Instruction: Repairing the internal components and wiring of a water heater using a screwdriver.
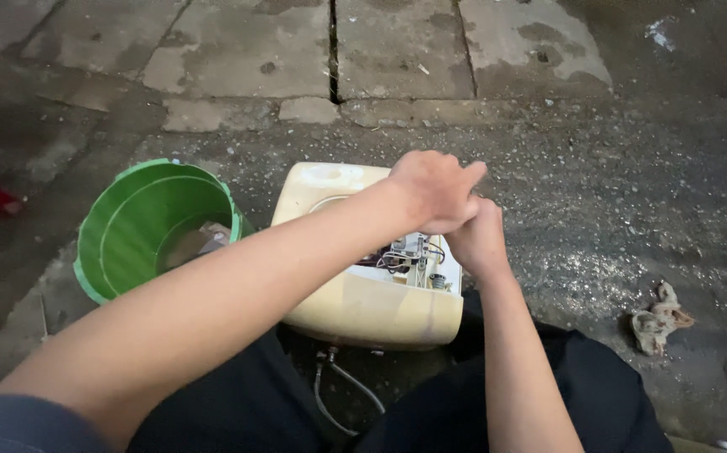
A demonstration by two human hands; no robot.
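Outdoors, we see a yellowed cream appliance casing (363, 306) lying opened on gritty pavement (615, 193), wires and terminals (409, 256) exposed. Both hands meet over its far right corner, left hand (435, 189) curled atop the right hand (476, 239); what they grip is hidden. A green bucket (141, 222) sits just beside, a crumpled rag (657, 319) well apart.

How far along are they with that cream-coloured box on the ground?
The cream casing is already open, with wiring and parts exposed. The left hand and right hand are pressed together at its far right edge; what they grip is hidden. Hoses trail underneath, and a green bucket stands beside it.
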